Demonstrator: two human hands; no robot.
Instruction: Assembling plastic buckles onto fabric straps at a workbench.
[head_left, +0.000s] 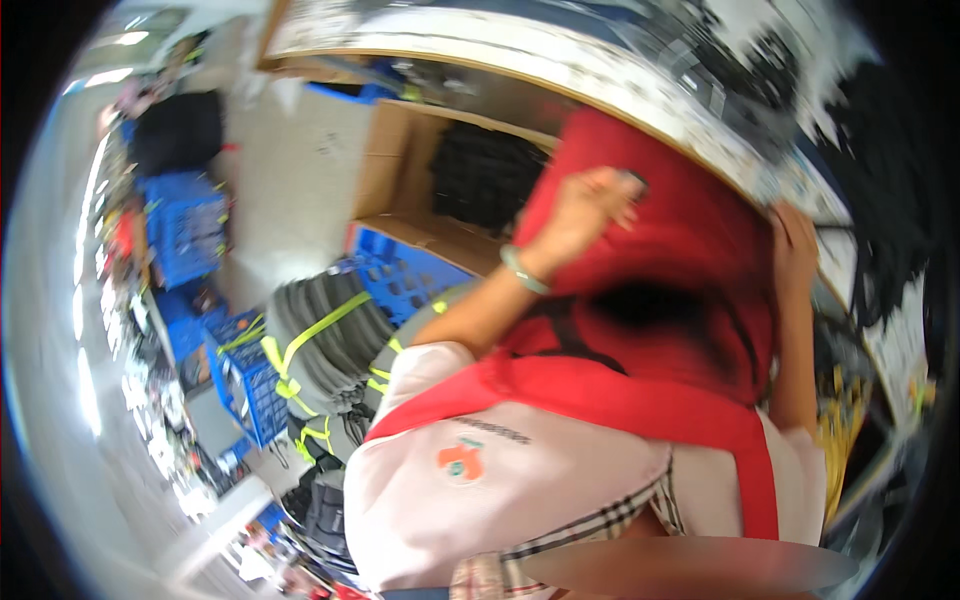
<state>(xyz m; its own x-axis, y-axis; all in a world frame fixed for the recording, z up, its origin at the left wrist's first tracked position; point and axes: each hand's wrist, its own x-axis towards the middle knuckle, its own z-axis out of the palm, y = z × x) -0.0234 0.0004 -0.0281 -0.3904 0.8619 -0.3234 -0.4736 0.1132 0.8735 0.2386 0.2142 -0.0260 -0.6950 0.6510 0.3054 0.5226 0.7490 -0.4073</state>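
Observation:
My left hand (590, 210), with a pale bracelet (524, 270) at the wrist, is raised over the red apron (690, 225) that covers my lap. Its fingers are curled together around a small dark thing (634, 181), too blurred to name. At the edge of the white worktable (560, 72), on the right, my right hand (793, 240) rests with its fingers laid along the rim. I see nothing held in it. Black straps (565, 345) cross the apron.
A cardboard box (385, 160) of black pieces (485, 175) stands left of my lap, beside a blue crate (385, 270). Grey bundles (325, 325) tied with yellow-green strips lie farther left. Black material (880, 190) hangs at the right, above yellow material (840, 425).

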